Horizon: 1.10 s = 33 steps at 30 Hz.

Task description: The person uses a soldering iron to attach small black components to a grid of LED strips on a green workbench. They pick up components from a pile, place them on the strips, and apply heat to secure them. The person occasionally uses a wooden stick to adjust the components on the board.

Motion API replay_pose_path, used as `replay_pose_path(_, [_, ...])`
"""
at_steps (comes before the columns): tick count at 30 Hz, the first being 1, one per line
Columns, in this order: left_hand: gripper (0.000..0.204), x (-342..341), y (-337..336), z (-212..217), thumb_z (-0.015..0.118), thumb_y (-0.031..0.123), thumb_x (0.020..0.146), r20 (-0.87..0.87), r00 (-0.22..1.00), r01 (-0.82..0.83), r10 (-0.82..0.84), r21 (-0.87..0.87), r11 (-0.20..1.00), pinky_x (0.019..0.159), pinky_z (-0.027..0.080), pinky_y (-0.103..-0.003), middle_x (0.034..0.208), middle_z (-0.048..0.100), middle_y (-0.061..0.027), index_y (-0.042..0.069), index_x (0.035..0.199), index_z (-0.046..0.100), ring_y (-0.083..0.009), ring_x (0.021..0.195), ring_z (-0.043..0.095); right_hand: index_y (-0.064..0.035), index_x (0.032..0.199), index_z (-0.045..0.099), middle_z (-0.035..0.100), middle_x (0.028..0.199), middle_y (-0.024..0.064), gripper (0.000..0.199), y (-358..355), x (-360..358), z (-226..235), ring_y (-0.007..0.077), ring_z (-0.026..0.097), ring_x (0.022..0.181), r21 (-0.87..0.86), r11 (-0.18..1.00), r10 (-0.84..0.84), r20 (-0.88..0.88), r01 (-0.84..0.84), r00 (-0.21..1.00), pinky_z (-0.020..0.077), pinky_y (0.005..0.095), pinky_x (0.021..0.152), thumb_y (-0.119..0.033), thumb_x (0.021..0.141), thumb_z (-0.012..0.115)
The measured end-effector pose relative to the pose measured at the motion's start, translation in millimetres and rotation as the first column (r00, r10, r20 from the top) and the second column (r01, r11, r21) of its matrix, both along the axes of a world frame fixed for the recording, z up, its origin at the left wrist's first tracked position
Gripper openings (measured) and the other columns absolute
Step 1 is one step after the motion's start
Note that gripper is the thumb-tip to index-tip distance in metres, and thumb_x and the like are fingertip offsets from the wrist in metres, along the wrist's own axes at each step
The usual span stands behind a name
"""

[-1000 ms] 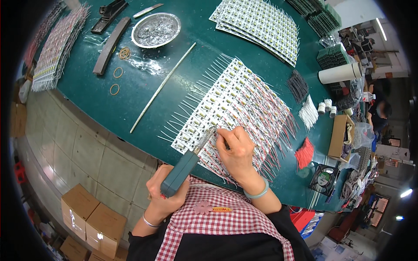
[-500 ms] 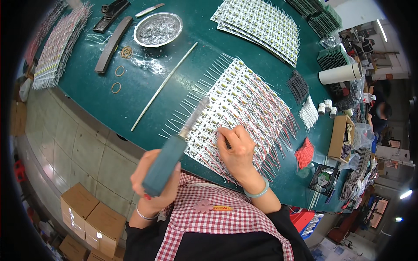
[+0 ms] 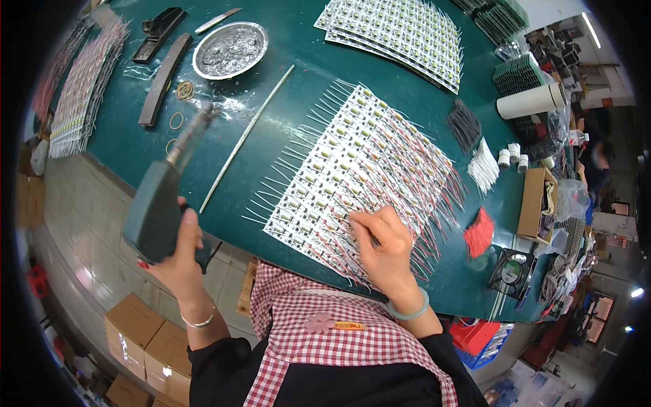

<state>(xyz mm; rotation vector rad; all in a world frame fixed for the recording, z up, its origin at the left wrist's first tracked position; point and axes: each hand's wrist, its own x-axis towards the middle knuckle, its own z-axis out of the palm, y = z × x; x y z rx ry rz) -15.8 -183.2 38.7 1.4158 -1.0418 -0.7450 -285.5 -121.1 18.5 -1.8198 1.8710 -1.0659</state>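
The left hand was wrapped around the thick dark-teal handle of a soldering gun, its grip closed tight on the handle, thumb on top. The tool was lifted off the green counter at the near left edge, its slim metal barrel and tip angled up and away toward a round metal dish of silvery solder, though the blurred tip hung short of it. A dark cord seemed to trail below the handle.

The right hand rested on a large panel of small circuit boards lying slantwise in the middle of the counter. The panel was white, set with rows of tiny components, with bare wire leads bristling from its left and upper edges and red and white wires fanning out to the right. The fingers were pinched narrowly on something thin at the panel's near edge; what it was, I could not tell.

A long thin pale rod lay on the counter between gun and panel. A second similar panel lay farther back, and a bundle of red wires just right of the hand.
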Motion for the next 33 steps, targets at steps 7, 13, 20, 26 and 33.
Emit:
replay_pose_path(7, [0.035, -17.6, 49.7, -7.8, 0.075, -0.004, 0.080, -0.209, 0.973, 0.142, -0.101, 0.189, 0.972, 0.055, 0.048, -0.024, 0.099, 0.070, -0.0105, -0.006, 0.114, 0.065, -0.0109, 0.066, 0.062, 0.0004, 0.095, 0.075, 0.059, 0.075, 0.0087, 0.020, 13.6, -17.2, 66.1, 0.0192, 0.058, 0.066, 0.065, 0.998, -0.018, -0.024, 0.019, 1.000, 0.0451, 0.0290, 0.060, 0.010, 0.077, 0.074])
replay_pose_path(13, [0.027, -25.1, 82.3, -21.5, 0.079, -0.001, 0.077, -0.059, 0.972, 0.236, -0.228, 0.295, 0.926, 0.066, 0.054, -0.030, 0.091, 0.072, -0.0096, -0.005, 0.102, 0.071, -0.0175, 0.075, 0.068, -0.0015, 0.094, 0.065, 0.056, 0.084, 0.0116, 0.012, -19.5, -6.4, 44.0, 0.0285, 0.058, 0.075, 0.080, 0.994, 0.080, 0.010, -0.080, 0.997, 0.0460, 0.0371, 0.065, 0.004, 0.084, 0.069])
replay_pose_path(20, [0.024, -24.5, 90.5, -26.1, 0.075, -0.004, 0.076, 0.113, 0.891, 0.418, -0.439, 0.170, 0.892, 0.068, 0.055, -0.031, 0.093, 0.070, -0.0164, -0.008, 0.100, 0.070, -0.0221, 0.079, 0.070, -0.0027, 0.095, 0.056, 0.054, 0.087, 0.0145, 0.012, -30.7, 16.2, 2.2, 0.0341, 0.056, 0.082, 0.139, 0.990, 0.044, -0.132, -0.026, 0.990, 0.0456, 0.0441, 0.070, -0.002, 0.087, 0.064])
replay_pose_path(26, [0.025, -29.4, 93.0, -21.5, 0.074, -0.008, 0.075, 0.092, 0.872, 0.455, -0.481, 0.208, 0.866, 0.072, 0.055, -0.031, 0.097, 0.070, -0.0186, -0.010, 0.100, 0.069, -0.0230, 0.082, 0.070, -0.0044, 0.092, 0.056, 0.054, 0.084, 0.0125, 0.015, -27.4, 24.2, -16.3, 0.0317, 0.056, 0.079, 0.009, 0.999, -0.035, -0.283, 0.040, 0.959, 0.0443, 0.0418, 0.068, -0.002, 0.082, 0.068])
replay_pose_path(33, [0.027, -29.1, 94.1, -24.8, 0.073, -0.010, 0.074, 0.124, 0.861, 0.470, -0.494, 0.180, 0.864, 0.073, 0.055, -0.032, 0.099, 0.070, -0.0185, -0.010, 0.100, 0.068, -0.0249, 0.083, 0.070, -0.0051, 0.089, 0.057, 0.054, 0.082, 0.0113, 0.015, -27.4, 26.1, -23.7, 0.0306, 0.057, 0.076, -0.060, 0.997, -0.072, -0.286, 0.057, 0.955, 0.0437, 0.0418, 0.066, -0.002, 0.081, 0.070])
